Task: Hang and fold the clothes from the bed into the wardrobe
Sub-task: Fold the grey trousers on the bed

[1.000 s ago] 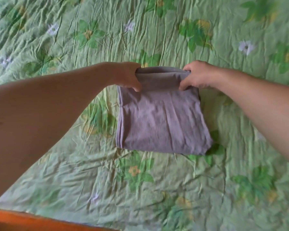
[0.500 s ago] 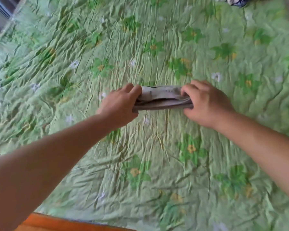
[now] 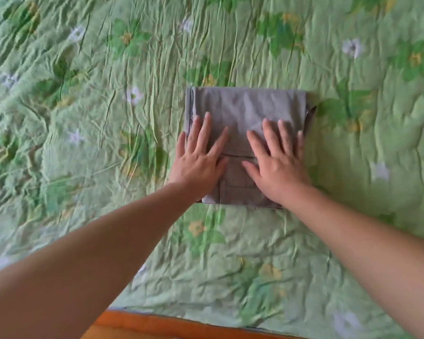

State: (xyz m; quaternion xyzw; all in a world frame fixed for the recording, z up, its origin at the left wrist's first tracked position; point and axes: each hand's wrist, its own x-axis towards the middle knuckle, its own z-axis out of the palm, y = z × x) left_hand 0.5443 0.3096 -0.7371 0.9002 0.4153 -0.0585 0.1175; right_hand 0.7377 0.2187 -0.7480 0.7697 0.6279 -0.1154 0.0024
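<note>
Both my left hand and right hand lie flat, fingers spread, gripping nothing — pressing the folded grey garment at frame centre on the bed to set its creases.

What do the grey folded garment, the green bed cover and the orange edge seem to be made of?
Grey folded garment: soft matte knit, probably cotton jersey; it lies limp with fine creases. Green bed cover: thin crinkled woven cloth, printed with flowers. Orange edge: smooth, hard-looking, maybe lacquered wood.
</note>
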